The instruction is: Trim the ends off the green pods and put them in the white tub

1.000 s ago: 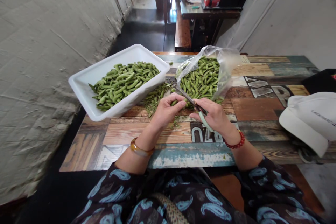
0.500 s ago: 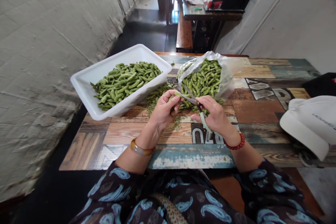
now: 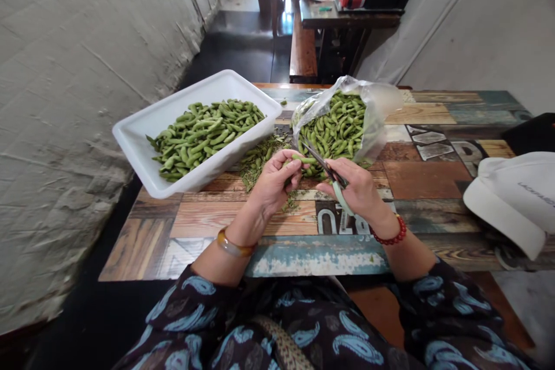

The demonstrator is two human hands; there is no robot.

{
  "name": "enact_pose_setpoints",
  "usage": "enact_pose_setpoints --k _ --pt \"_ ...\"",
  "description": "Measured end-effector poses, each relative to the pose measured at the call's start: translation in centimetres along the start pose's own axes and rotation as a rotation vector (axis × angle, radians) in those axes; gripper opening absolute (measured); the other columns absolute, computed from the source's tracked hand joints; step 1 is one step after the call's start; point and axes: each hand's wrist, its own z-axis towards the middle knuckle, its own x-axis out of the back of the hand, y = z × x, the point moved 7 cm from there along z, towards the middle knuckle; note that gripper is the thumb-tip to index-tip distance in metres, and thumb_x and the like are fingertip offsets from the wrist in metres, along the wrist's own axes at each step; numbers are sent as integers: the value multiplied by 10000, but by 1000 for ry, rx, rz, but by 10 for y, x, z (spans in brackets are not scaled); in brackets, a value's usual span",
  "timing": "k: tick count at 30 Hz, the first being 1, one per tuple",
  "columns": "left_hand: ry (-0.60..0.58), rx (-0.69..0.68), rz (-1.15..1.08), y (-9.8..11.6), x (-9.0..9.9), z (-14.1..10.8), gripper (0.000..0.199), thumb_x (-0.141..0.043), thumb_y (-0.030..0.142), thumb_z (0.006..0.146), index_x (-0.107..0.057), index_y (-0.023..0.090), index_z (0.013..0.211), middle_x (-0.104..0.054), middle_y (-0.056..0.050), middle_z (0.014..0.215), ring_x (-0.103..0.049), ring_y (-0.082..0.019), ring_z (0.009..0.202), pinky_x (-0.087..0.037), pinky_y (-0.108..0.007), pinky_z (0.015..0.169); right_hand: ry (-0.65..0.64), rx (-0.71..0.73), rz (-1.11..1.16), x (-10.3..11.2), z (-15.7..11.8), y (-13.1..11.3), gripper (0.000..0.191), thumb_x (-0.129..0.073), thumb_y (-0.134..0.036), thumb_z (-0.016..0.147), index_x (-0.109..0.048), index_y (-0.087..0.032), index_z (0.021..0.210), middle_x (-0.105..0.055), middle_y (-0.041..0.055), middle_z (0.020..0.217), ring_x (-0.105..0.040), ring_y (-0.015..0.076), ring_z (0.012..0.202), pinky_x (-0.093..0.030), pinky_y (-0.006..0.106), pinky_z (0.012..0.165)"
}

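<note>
My left hand [image 3: 277, 178] pinches a green edamame pod [image 3: 306, 159] between thumb and fingers, its free end pointing right. In my right hand [image 3: 356, 185] is a pair of scissors [image 3: 325, 165] with pale green handles, its blades pointing up and left, close to the pod. Behind both hands a clear plastic bag [image 3: 381, 110] lies with its mouth toward me, full of pods, some spilling out. A white plastic tub [image 3: 130, 127] at the left holds a heap of pods. Trimmed scraps [image 3: 255, 165] lie between the tub and my left hand.
The patchwork-print table [image 3: 208, 217] carries all of this. A white cap [image 3: 511, 191] rests at the right edge. A rough white wall [image 3: 65, 98] runs along the left. Farther back are another table [image 3: 329, 22] with a black tray and a wooden bench [image 3: 302, 49].
The scissor blades have swung away from the pod's end and now point more steeply upward. My left hand still grips the pod. The view has shifted slightly.
</note>
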Motion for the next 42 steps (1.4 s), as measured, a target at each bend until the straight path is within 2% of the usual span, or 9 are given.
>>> enact_pose_setpoints --k 5,9,12,18,23,27,31,35,42 --pt "30 -94 -39 20 10 3 220 -710 291 695 -559 167 797 -658 -20 839 -492 -60 542 -278 -168 401 37 -53 -31 4 1 5 448 -643 -510 894 -623 -201 1217 -710 96 935 -680 244 867 -572 375 790" --pt "46 -63 4 23 21 8 262 -695 385 743 -529 185 770 -506 31 651 -451 -69 514 -260 -180 410 67 -73 -54 7 1 10 478 -648 -539 879 -642 -198 1214 -711 86 896 -684 248 834 -569 381 786" --pt "48 -82 312 21 27 12 256 -706 393 771 -569 177 751 -433 57 561 -367 -64 467 -235 -200 437 53 -80 -49 5 -1 12 478 -654 -529 878 -641 -206 1230 -716 88 934 -684 252 854 -569 392 808" --pt "-58 -258 1209 12 22 16 66 -697 223 743 -715 162 728 -653 -27 677 -535 -154 655 -368 -261 633 31 -96 -41 3 -2 14 478 -643 -528 888 -629 -212 1246 -716 94 974 -681 256 905 -570 389 823" --pt "-60 -229 1509 0 21 16 97 -678 211 754 -740 183 823 -687 -74 774 -571 -209 717 -374 -285 652 29 -79 -37 3 -2 14 472 -653 -505 887 -624 -205 1250 -714 95 974 -681 249 892 -572 383 823" --pt "-70 -232 1355 2 18 17 56 -660 201 747 -699 164 762 -639 -40 702 -532 -175 675 -356 -273 636 37 -77 -34 2 -3 15 471 -655 -500 887 -621 -217 1261 -715 95 975 -685 259 933 -574 390 838" --pt "-106 -202 873 12 15 13 168 -684 318 778 -648 154 777 -576 14 650 -466 -111 595 -344 -234 583 51 -78 -44 3 -2 16 473 -670 -495 877 -616 -216 1255 -706 93 985 -682 256 921 -577 394 833" --pt "-105 -53 451 9 15 8 307 -776 389 725 -578 172 815 -475 66 572 -339 -55 462 -243 -206 469 36 -58 -50 4 -1 15 482 -690 -489 863 -604 -218 1252 -687 98 1038 -670 244 897 -585 393 813" --pt "-164 49 280 -4 5 4 327 -769 396 745 -534 186 832 -390 92 517 -285 -37 400 -162 -192 411 6 -20 -17 0 -2 12 480 -714 -445 855 -596 -205 1253 -676 106 1046 -653 229 853 -579 378 765"
